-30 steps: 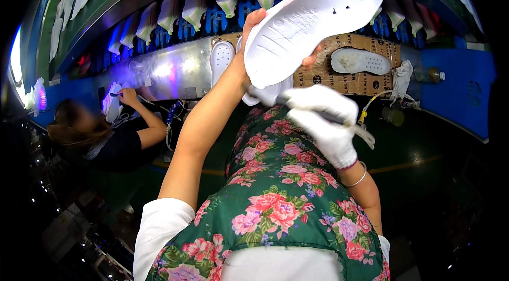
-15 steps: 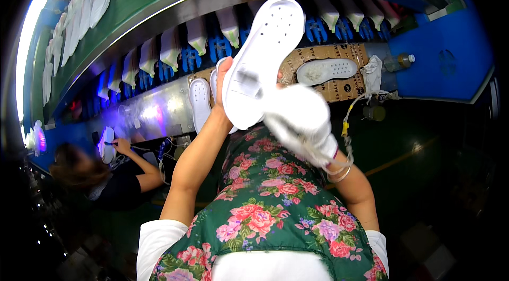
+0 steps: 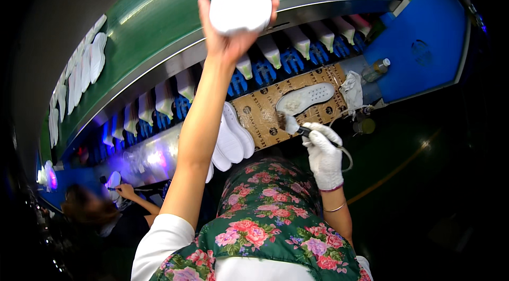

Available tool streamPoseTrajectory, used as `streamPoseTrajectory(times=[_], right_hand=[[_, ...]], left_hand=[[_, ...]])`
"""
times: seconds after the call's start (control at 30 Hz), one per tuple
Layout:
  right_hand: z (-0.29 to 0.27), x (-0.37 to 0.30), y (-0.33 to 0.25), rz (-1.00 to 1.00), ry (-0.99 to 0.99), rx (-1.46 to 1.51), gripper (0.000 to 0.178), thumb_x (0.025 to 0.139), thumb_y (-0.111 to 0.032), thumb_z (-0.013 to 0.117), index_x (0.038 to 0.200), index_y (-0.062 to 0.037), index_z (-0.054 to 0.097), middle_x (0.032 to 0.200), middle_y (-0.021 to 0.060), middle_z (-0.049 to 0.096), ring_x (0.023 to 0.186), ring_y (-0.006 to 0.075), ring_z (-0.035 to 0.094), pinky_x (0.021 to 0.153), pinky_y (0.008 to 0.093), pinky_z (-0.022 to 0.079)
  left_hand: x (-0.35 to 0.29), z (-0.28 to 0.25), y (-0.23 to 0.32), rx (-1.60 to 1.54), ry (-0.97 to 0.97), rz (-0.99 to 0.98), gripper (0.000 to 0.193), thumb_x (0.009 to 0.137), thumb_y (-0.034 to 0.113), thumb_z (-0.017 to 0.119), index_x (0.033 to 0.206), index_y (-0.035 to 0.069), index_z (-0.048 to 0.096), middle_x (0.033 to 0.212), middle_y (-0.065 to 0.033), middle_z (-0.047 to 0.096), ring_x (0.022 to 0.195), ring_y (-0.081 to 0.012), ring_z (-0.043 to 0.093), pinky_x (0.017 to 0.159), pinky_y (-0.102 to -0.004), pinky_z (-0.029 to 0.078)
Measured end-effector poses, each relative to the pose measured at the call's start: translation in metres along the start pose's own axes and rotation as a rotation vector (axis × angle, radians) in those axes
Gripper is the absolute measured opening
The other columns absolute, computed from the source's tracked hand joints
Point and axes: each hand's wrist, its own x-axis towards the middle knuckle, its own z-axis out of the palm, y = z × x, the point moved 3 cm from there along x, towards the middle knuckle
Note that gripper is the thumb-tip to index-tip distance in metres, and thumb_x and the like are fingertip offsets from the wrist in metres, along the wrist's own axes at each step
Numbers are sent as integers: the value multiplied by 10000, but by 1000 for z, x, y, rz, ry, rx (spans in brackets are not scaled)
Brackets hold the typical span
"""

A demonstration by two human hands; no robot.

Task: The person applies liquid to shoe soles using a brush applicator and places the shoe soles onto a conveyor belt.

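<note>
Head view: left hand [image 3: 231, 43] cradles white sole [image 3: 239, 4] over green belt [image 3: 143, 29], thumb contact unclear; loose hold could drop it. Gloved right hand [image 3: 324, 158] grips brush [image 3: 289, 123]; dipping low could smear cardboard [image 3: 254, 110].

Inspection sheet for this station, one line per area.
Surface: printed cardboard sheet beside shiny metal.
Job's things: white sole raised; brush over the cardboard; perforated sole lying there; overlapping white soles to its left.
Clutter: clear bottle, white cloth.
Hands: bare left hand behind the raised sole, grip unclear; gloved right hand closed on the brush handle.
Cables: pale cord looping beside the glove; ends untraceable.
Surroundings: green surface bearing more soles; co-worker at left.
</note>
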Motion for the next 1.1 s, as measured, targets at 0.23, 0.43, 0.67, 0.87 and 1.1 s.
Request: streamPoseTrajectory(times=[0.23,0.43,0.67,0.87,1.1], right_hand=[[-37,-6,39,31,156,-34,162,847,51,675,1004,46,715,943,147,731,745,175,676,665,254,535],[-54,-11,50,44,224,-68,189,829,16,694,1015,39,714,944,137,729,737,175,671,680,258,537],[-48,-14,56,60,217,-56,182,844,32,700,1025,45,716,928,125,734,740,158,685,656,233,544],[-50,-17,57,48,221,-68,189,837,28,705,1025,43,719,923,121,733,737,154,683,654,237,540],[-54,-21,52,46,254,-102,204,839,32,693,1042,35,711,971,127,728,756,153,683,656,230,542]], left_hand=[[48,-20,-30,434,506,-76,719,1038,428,431,1488,-98,236,1437,-361,398,1305,-411,496,1075,-441,457],[63,-17,-4,2515,-28,576,260,869,98,650,1096,168,754,873,-69,585,839,-242,619,707,-379,513],[92,-22,21,2797,-245,466,307,886,138,646,1159,257,721,813,-55,514,784,-234,612,640,-391,517],[109,-26,25,2787,-264,461,261,899,145,637,1131,227,722,832,-81,563,747,-283,638,640,-405,528],[136,-38,26,2620,-155,425,189,892,185,664,1055,153,753,900,-125,638,823,-342,665,713,-424,540]])
